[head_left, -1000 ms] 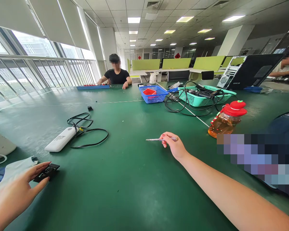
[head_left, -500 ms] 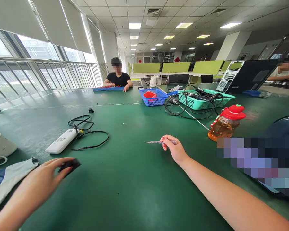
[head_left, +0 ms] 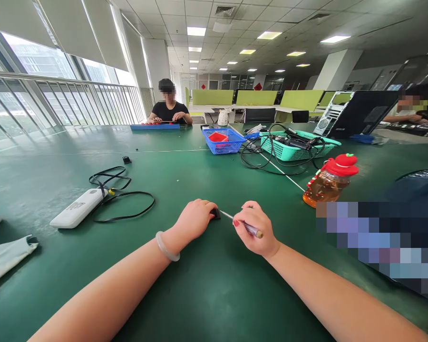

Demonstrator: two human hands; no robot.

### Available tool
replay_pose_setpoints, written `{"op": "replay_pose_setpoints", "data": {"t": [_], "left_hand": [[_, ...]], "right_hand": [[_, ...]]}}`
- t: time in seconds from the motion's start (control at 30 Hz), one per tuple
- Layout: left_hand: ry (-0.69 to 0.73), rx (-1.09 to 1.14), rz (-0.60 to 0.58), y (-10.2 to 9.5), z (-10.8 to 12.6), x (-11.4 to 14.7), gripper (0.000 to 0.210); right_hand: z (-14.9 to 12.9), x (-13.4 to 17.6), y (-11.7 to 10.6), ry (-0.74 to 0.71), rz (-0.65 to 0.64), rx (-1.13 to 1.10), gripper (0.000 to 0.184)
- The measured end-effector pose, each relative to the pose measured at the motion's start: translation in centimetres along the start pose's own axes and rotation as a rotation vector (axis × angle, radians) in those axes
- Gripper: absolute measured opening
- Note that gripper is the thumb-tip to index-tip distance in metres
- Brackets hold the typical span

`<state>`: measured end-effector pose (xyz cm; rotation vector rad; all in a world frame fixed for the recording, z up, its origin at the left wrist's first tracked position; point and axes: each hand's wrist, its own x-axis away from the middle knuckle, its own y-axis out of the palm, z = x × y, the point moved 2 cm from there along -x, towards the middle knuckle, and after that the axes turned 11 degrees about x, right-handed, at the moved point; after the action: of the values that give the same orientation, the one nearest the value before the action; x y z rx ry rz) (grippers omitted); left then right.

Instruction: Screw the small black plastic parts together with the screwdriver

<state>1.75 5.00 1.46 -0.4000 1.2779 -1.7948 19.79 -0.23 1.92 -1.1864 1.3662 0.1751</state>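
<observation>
Near the middle of the green table, my left hand is closed on a small black block-like piece; most of it is hidden by the fingers. My right hand grips a slim screwdriver with a clear handle, its end pointing back toward me. The screwdriver's thin metal shaft points left, and its tip is close to the black piece; whether they touch I cannot tell. A pale bangle circles my left wrist.
On the left lies a white power strip with a black cord. A bottle with a red lid stands right. Behind are a blue basket, a green basket with cables, and a person across the table.
My left hand has swung right from the table's left side to the middle, carrying the black piece. My right hand has turned the screwdriver, so its handle now slants down toward me.
</observation>
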Motion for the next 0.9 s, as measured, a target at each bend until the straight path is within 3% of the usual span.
{"op": "replay_pose_setpoints", "data": {"t": [0.23, 0.4, 0.67, 0.9], "left_hand": [[0.039, 0.143, 0.077, 0.9, -1.2, 1.1, 0.028], [-0.057, 0.172, 0.072, 1.2, -2.0, 0.9, 0.049], [-0.108, 0.188, 0.057, 1.1, -2.2, 0.8, 0.058], [-0.136, 0.276, 0.054, 0.9, -2.5, 0.6, 0.055]], "right_hand": [[-0.9, 0.3, 1.0, -0.194, -0.125, 0.021, 0.016], [-1.1, 0.2, 1.2, -0.291, -0.137, 0.102, 0.014], [-1.6, 0.1, 1.6, -0.479, -0.215, 0.335, 0.018], [-1.9, 0.2, 1.6, -0.504, -0.255, 0.392, 0.022]]}}
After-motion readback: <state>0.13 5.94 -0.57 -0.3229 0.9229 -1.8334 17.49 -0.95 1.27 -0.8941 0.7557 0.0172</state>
